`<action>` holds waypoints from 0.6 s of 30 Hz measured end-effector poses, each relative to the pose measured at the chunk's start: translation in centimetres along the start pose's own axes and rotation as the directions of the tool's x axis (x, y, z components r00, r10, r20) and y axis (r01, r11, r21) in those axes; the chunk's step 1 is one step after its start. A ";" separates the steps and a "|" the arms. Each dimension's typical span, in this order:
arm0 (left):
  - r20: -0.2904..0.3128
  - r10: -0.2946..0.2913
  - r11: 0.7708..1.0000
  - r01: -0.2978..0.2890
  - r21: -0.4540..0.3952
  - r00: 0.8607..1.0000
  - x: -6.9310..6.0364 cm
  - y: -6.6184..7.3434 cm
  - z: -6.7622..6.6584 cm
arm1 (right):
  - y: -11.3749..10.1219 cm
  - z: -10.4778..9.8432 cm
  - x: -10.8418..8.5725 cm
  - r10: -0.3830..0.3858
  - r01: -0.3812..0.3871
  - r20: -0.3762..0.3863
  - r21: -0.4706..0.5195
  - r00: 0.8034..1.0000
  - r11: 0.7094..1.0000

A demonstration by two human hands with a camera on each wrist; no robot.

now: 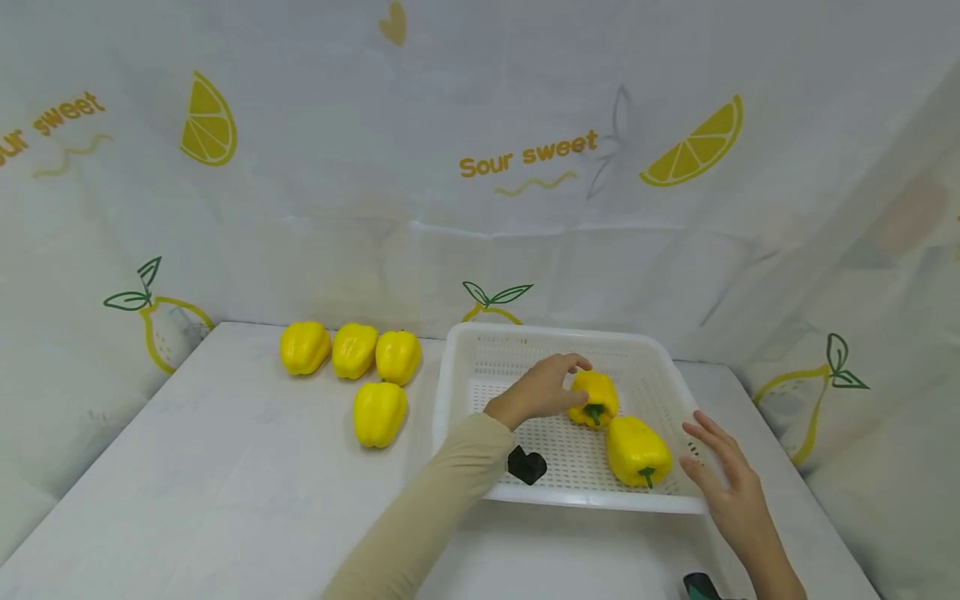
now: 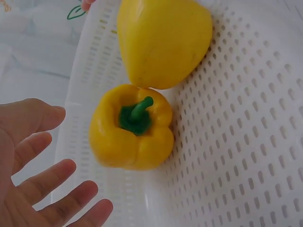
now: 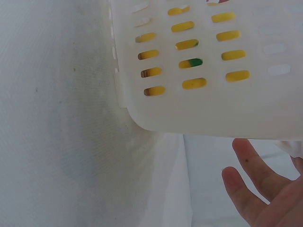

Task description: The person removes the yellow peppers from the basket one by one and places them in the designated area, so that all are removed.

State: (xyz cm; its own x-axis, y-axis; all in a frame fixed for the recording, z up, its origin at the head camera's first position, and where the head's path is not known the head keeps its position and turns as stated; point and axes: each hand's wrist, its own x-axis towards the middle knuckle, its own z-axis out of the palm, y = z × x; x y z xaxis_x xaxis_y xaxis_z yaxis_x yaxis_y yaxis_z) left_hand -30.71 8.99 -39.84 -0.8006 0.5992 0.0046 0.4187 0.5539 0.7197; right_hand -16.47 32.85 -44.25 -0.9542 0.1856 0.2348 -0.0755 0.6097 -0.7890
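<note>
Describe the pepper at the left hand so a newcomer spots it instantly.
Find the white basket. Inside, beside the left hand, lies a yellow pepper. Its neighbour lies nearer the front rim; this one sits farther back.

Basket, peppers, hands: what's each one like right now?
Basket: upright, partly filled
Two peppers: inside the basket, stems on
Four peppers: outside the basket, on the table
Left hand: fingers spread, by a pepper inside
Right hand: fingers apart, at the basket's side
</note>
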 end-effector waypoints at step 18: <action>0.068 0.044 0.994 -0.051 0.092 0.997 1.1 0.1 1.1 | 0.1 0.1 0.0 0.005 -0.005 -0.002 -0.003 1.000 1.000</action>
State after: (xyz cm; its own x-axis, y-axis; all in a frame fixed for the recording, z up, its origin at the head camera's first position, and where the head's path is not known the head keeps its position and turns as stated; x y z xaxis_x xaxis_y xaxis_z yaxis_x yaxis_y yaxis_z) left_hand -31.01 10.35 -40.54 -0.7503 0.6610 -0.0103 0.4964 0.5736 0.6516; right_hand -16.46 32.87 -44.38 -0.9538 0.1904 0.2325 -0.0703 0.6108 -0.7887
